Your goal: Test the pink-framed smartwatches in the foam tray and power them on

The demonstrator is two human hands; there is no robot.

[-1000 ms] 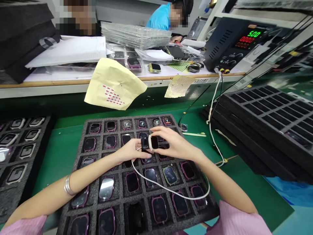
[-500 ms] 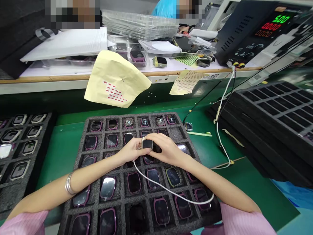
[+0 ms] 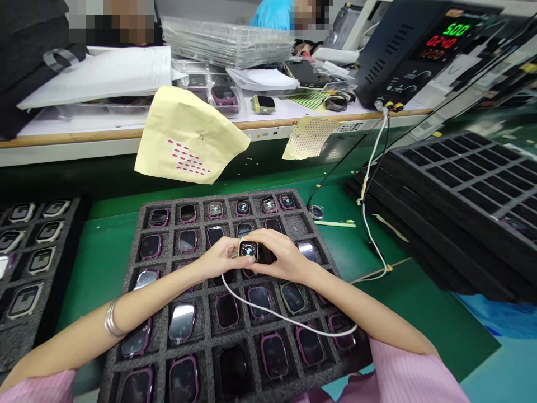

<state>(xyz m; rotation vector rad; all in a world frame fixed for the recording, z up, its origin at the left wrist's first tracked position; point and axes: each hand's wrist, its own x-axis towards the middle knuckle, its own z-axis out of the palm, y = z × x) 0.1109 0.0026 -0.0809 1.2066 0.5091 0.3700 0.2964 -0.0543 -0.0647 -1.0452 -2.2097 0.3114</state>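
Note:
Between my two hands is a small smartwatch (image 3: 248,251) without a strap, its screen lit with a watch face. My left hand (image 3: 224,257) pinches its left side, and a white cable (image 3: 268,311) runs out from under that hand and loops to the right. My right hand (image 3: 283,254) grips the watch's right side, thumb along the lower edge. Both hands are above a grey foam tray (image 3: 163,350) whose compartments hold many purple-framed watches (image 3: 274,355) and one greenish watch (image 3: 292,296). What touches the watch's back is hidden.
A power supply (image 3: 403,61) with lit digits stands on the shelf at the back right. Stacked black foam trays (image 3: 453,224) lie on the right. Another foam tray (image 3: 54,285) with pale watch frames is at the left. Yellow sticker sheets (image 3: 188,140) hang from the shelf edge.
The watch's dark screen has lit up with a watch face. The power supply's lower readings have risen from zero to 0.240 and 1200. Both hands keep their hold; the view has shifted slightly.

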